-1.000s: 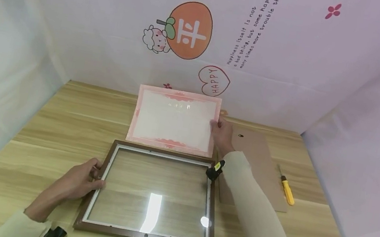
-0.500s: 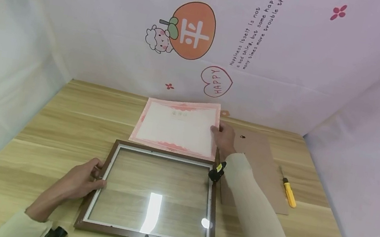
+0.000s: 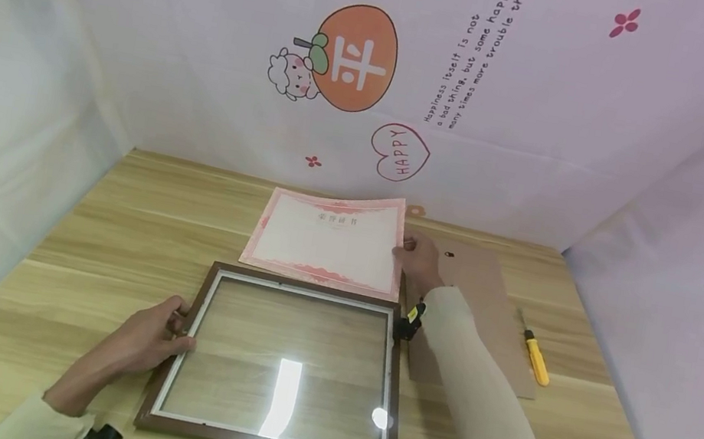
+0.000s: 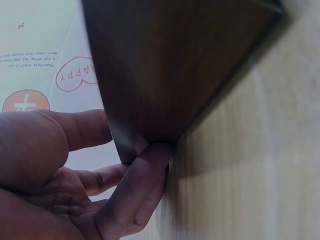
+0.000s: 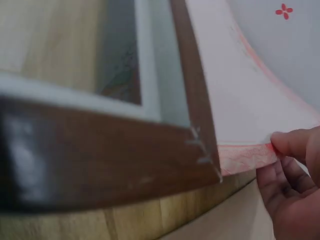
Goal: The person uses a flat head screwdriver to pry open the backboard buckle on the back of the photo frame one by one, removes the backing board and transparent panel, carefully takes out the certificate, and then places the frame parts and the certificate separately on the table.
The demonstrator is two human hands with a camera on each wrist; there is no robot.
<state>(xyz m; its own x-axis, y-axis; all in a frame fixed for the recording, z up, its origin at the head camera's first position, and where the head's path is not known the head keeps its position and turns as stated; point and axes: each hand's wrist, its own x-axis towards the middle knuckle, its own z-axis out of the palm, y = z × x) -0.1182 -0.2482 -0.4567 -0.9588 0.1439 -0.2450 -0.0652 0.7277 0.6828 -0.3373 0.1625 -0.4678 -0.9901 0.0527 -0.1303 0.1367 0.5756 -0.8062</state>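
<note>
The picture frame (image 3: 282,363) lies open and empty. Behind it, the right hand (image 3: 418,259) pinches the certificate (image 3: 329,240) by its edge; the left hand (image 3: 147,337) grips the frame's left rail. Inserting remains.

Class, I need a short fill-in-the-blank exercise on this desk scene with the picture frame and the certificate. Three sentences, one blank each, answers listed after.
1. The right hand pinches the ______ edge of the pink-bordered certificate.
2. The left hand grips the left side of the brown ______.
3. A small tool with a ______ handle lies on the table beside the cardboard backing.

Missing words: right; frame; yellow
</note>
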